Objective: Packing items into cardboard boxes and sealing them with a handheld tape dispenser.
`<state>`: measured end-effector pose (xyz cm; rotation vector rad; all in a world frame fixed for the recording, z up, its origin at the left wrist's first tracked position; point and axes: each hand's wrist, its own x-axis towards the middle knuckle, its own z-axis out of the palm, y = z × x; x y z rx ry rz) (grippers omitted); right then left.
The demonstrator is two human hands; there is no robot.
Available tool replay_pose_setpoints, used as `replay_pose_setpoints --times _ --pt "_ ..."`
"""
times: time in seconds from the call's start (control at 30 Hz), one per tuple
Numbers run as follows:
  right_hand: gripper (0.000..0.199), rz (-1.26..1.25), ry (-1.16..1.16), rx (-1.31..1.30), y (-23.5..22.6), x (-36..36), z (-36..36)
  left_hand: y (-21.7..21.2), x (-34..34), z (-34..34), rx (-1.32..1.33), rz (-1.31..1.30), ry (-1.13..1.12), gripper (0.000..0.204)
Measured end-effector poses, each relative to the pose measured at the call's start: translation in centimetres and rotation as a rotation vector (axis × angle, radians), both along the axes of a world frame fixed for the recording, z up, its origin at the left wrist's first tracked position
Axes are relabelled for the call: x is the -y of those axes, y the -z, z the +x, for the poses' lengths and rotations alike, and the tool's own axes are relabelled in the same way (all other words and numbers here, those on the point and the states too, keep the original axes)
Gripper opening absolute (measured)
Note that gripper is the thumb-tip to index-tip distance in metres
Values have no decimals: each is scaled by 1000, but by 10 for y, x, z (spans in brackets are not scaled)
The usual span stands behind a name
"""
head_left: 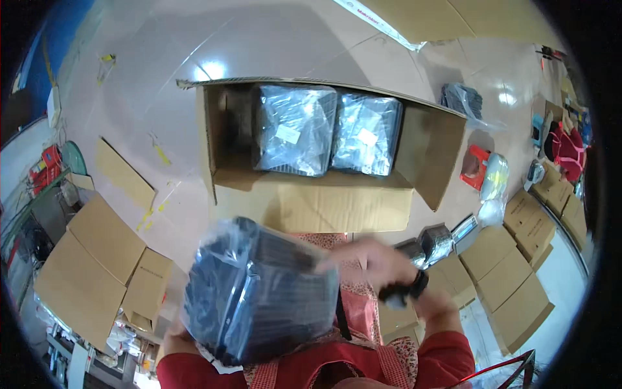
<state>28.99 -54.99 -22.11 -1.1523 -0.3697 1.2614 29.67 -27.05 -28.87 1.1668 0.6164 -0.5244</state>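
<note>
A bundle of dark, ribbed items in clear plastic wrap (259, 292) is held up in front of my body, tilted. My left hand (176, 327) supports it from the left, its fingers hidden behind the bundle. Smeared by motion, my right hand (366, 262) is at the bundle's right edge, one finger reaching to the plastic; whether it grips is unclear. Beyond stands an open cardboard box (311, 201) on the floor. Inside it, side by side, lie a larger wrapped bundle (297, 123) and a second wrapped bundle (368, 126), each with a white label.
Cardboard boxes (91, 266) stand at the left, with more boxes (502, 279) at the right. A flat cardboard piece (124, 172) lies on the floor. Another dark wrapped bundle (461, 98) and a red object (475, 166) are right of the open box.
</note>
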Motion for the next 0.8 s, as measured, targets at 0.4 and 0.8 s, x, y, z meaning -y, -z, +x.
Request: replay_pose_setpoints --times 0.4,0.8 --pt "18 -705 -891 1468 222 -194 121 38 -91 -53 -94 -74 -154 45" --pt "16 -1024 -999 1422 299 -158 130 58 -115 -81 -183 -107 -196 43"
